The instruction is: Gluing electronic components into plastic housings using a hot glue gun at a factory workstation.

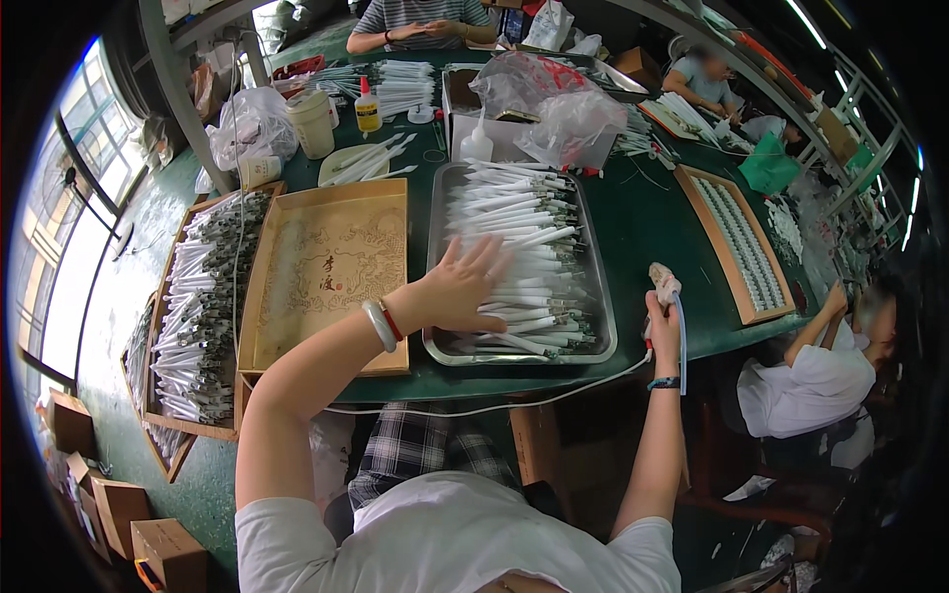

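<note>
The single view comes from a wide fisheye camera on the person's head, facing forward and steeply down past the white shirt (435,539) and plaid trousers (407,450). It sits close above the bench (638,222), with the steel tray (524,359) near the centre, and reaches the striped shirt (425,14) on the far side. Window frames (84,104) at left bend toward its dark, round rim.

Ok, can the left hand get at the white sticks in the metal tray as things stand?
Most likely yes: the left hand looks empty, with fingers spread over the metal tray, and nothing else seems to cover the white sticks.
</note>
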The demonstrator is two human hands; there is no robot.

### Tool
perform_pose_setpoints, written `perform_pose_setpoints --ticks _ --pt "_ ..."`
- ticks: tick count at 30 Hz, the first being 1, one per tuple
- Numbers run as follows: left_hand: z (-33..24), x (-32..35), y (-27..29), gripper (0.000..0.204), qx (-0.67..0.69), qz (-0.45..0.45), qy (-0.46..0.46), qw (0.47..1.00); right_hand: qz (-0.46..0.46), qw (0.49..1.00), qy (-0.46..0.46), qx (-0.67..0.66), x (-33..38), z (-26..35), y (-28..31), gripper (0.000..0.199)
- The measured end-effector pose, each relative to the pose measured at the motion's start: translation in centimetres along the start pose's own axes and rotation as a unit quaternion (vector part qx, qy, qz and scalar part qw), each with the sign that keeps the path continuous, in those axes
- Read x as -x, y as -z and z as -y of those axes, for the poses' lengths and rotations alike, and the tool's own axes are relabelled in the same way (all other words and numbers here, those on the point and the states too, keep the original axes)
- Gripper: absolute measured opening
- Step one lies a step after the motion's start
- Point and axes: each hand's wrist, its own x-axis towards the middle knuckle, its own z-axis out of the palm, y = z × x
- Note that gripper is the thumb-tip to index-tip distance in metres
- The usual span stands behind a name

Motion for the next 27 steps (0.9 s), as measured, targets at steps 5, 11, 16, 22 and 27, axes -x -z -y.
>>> perform_pose_setpoints --ticks 5,11,16,22,27 --pt "0.7 -1.4 -0.5 0.081 -0.008 0.013 0.057 0.998 0.014 0.998 0.038 0.037 -1.7 -0.3 -1.0 0.033" --pt "-0.7 1.5 2.2 0.079 0.03 -0.006 0.077 0.997 0.044 0.979 0.063 0.189 -0.1 2.5 -1.5 0.038" --pt "-4.4 6.2 6.3 0.077 0.085 -0.026 0.058 0.994 0.068 0.984 -0.076 -0.146 -0.4 1.2 -0.7 0.035" --pt "-8.9 12.9 8.5 0.079 0.24 -0.006 0.026 0.97 0.098 0.897 -0.188 -0.387 -0.5 -0.1 -0.7 0.042" --pt "-10.7 19.3 7.9 0.065 0.39 0.003 0.098 0.915 0.175 0.961 -0.214 0.016 0.9 1.8 1.7 0.03"
